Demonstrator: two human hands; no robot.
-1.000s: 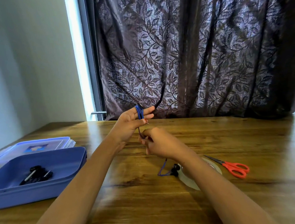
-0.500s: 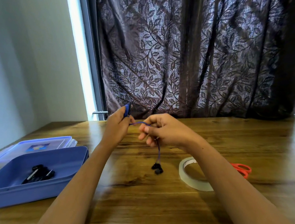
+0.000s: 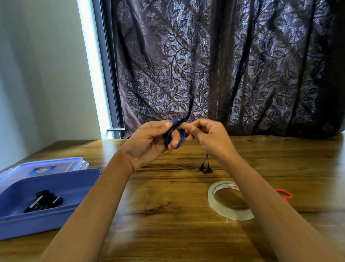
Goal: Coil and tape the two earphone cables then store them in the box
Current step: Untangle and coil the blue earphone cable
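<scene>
We are coiling the blue earphone cable [image 3: 168, 138] round the fingers of our left hand [image 3: 146, 143], held above the middle of the desk [image 3: 169, 244], thumb pressing on the loops. Our right hand [image 3: 210, 140] is pinching the loose end just beside the coil, the earbuds [image 3: 205, 170] dangling below it. A black earphone bundle [image 3: 44, 201] is already lying in the box [image 3: 15, 228] at the desk's left edge, so we are judging the task roughly half done. Taping this coil, with the tape roll [image 3: 210, 198] and scissors [image 3: 284, 194] lying near the right edge, and boxing it are remaining.
</scene>
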